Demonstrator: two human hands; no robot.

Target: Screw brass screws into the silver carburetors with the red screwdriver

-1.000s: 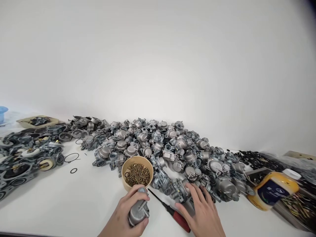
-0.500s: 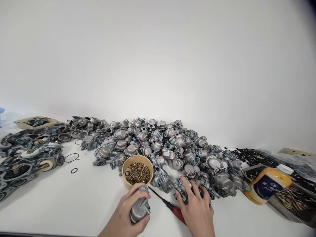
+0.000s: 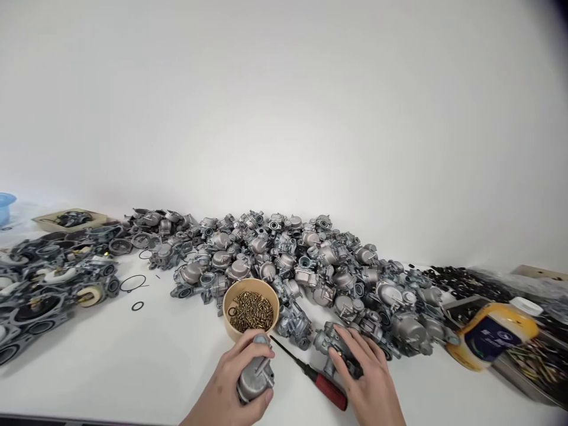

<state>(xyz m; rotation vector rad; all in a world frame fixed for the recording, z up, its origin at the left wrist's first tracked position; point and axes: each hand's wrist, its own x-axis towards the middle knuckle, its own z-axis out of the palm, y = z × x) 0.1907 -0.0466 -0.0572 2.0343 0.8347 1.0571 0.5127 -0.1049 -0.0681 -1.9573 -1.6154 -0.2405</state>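
Note:
My left hand [image 3: 231, 381] is wrapped round a grey metal carburetor [image 3: 255, 376] just below a round tub [image 3: 228, 328] of small brass screws [image 3: 251, 310]. At the right, my right hand [image 3: 368, 373] has its thumb and fingers round another carburetor [image 3: 331, 340] at the near edge of the big pile; the palm side is hidden. Between the two hands, a screwdriver with a red and black handle [image 3: 331, 391] lies on the white table, its shaft pointing at the tub.
A heap of carburetors [image 3: 310, 254] spans the middle. Opened carburetor bodies [image 3: 39, 307] and black rubber rings [image 3: 137, 306] lie left. At the right are a yellow bottle [image 3: 492, 337], a metal tray [image 3: 510, 378] with small parts and black pieces [image 3: 470, 284].
My right hand has turned the carburetor under it and shifted slightly right, showing more of the screwdriver handle. My left hand keeps its hold. The view has moved slightly left.

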